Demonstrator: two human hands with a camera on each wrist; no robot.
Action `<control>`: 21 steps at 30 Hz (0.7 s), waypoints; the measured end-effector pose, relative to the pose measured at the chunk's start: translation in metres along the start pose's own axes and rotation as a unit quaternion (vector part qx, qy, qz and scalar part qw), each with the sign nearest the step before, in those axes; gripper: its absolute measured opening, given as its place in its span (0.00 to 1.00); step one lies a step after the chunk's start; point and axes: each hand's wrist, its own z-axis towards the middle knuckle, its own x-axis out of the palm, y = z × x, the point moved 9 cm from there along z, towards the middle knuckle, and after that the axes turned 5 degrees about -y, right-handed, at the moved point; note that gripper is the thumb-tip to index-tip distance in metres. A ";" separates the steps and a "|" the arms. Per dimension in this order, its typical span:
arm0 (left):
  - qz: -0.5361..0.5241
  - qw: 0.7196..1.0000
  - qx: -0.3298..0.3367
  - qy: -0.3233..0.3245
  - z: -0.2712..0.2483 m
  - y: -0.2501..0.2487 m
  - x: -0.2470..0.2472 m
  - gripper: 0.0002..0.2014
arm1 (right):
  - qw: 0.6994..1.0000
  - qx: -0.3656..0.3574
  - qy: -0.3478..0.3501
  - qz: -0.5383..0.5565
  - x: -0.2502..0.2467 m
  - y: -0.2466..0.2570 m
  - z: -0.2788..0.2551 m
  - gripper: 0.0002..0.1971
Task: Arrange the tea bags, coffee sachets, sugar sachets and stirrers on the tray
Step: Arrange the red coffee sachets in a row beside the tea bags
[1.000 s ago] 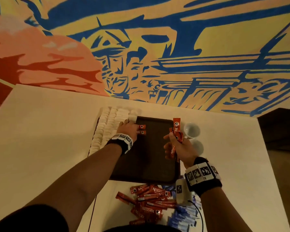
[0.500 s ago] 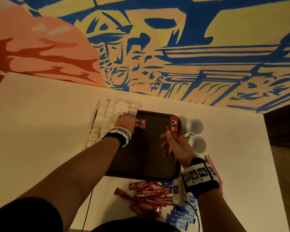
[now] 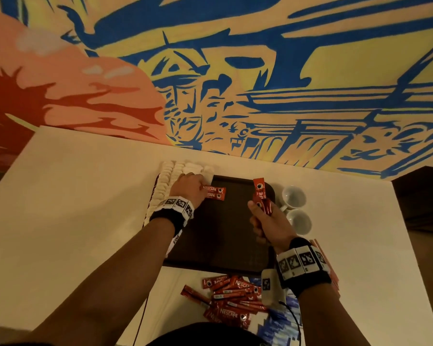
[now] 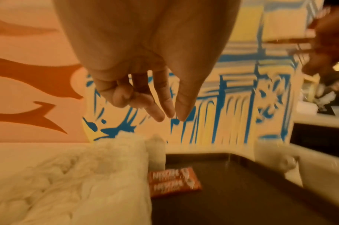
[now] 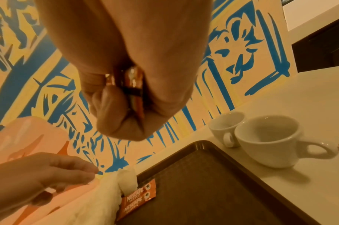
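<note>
We see the dark tray (image 3: 218, 236) on the pale table (image 3: 85, 196), with rows of white tea bags (image 3: 165, 186) lined along its left side. Two red Nescafé coffee sachets (image 3: 214, 193) lie side by side at the far left of the tray floor, just beside the tea bags. The left hand (image 3: 189, 189) hovers above them, its fingers (image 4: 160, 105) loosely extended, close together and holding nothing. The right hand (image 3: 266, 221) is raised over the right half of the tray, its fingers clamped round a small bundle of coffee sachets (image 3: 260, 196) that stand upright out of the fist. We judge the task to be at an early to middle stage: the tea bags look placed and the coffee row is only begun. A pile of red coffee sachets (image 3: 230, 293) and blue sachets (image 3: 280, 323), probably sugar, waits on the table nearer the person, off the tray. Thin sticks (image 3: 321, 250), possibly the stirrers, lie by the right wrist. Two white cups (image 3: 295, 208) stand just right of the tray.
</note>
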 end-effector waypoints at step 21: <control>-0.425 0.902 0.050 0.060 -0.148 -0.041 -0.129 0.10 | 0.977 -0.142 0.091 -0.131 0.101 0.028 -0.111 0.12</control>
